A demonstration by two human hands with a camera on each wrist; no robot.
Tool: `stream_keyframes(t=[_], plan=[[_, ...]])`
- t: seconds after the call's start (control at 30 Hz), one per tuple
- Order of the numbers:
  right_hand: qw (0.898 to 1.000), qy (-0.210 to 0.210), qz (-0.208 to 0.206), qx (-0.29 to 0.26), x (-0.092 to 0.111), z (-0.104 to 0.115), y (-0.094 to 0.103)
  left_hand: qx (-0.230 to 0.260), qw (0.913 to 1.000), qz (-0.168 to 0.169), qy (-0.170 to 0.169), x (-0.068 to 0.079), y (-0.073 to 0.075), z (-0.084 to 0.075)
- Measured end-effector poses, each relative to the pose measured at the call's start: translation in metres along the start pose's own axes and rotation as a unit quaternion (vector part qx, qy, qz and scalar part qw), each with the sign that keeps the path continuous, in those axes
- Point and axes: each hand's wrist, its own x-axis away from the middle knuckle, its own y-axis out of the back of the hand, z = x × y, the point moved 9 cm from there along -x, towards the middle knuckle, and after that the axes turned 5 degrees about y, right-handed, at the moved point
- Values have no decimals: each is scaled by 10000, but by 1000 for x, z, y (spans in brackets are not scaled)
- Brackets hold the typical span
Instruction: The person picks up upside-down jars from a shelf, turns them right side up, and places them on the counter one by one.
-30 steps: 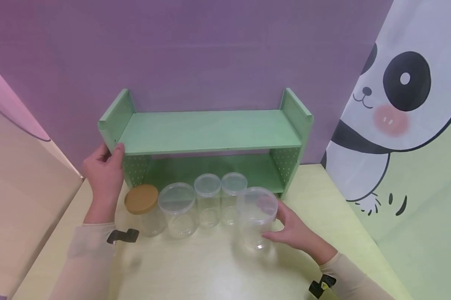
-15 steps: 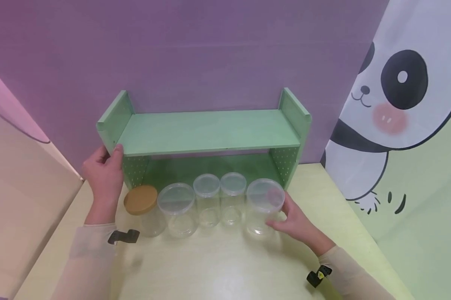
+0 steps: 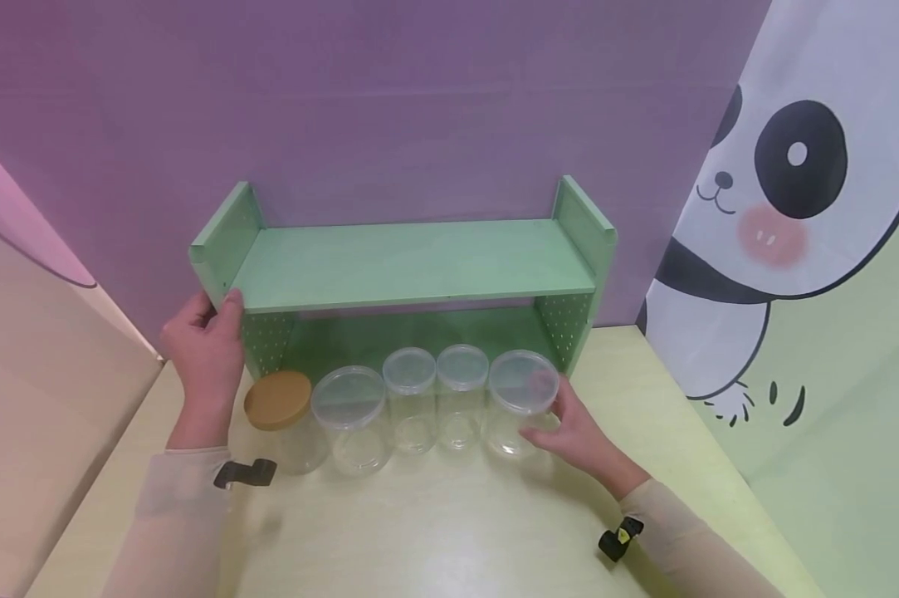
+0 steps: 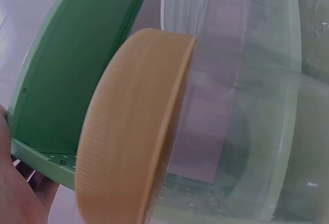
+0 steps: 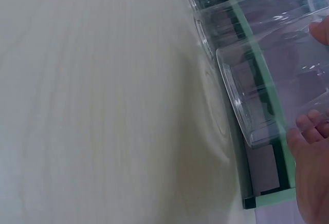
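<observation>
My left hand (image 3: 207,349) grips the left side panel of a green two-tier shelf (image 3: 419,262), its thumb on the front edge. At the right end of a row of clear jars, my right hand (image 3: 579,432) holds a wide clear jar (image 3: 515,428) with a clear lid, upright, fingers round its right side. To its left stand two narrow clear jars (image 3: 413,419), a wide clear jar (image 3: 358,444) and a jar with a tan lid (image 3: 279,400). In the left wrist view that tan lid (image 4: 131,131) hides much of the shelf.
The row stands along the shelf's front, on a pale wooden table (image 3: 434,531). Behind rises a purple wall (image 3: 404,108). A panel with a panda picture (image 3: 800,208) borders the right side, and a pinkish panel (image 3: 38,399) the left.
My right hand has carried the wide jar back towards the shelf and right, then slightly left, beside the narrow jars. My left hand keeps its grip on the shelf.
</observation>
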Motion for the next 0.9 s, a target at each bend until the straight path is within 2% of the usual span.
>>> stream_keyframes(t=[0.27, 0.47, 0.9], plan=[[9996, -259, 3, -72, -2, -9, -4, -203, 9997, -64, 153, -1, -2, 4], [9982, -586, -2, -136, 1, -22, -5, -152, 9997, -91, 156, 1, -1, 3], [9985, -544, 41, 5, 0, -23, -5, -117, 9998, -71, 153, 0, 0, 5]])
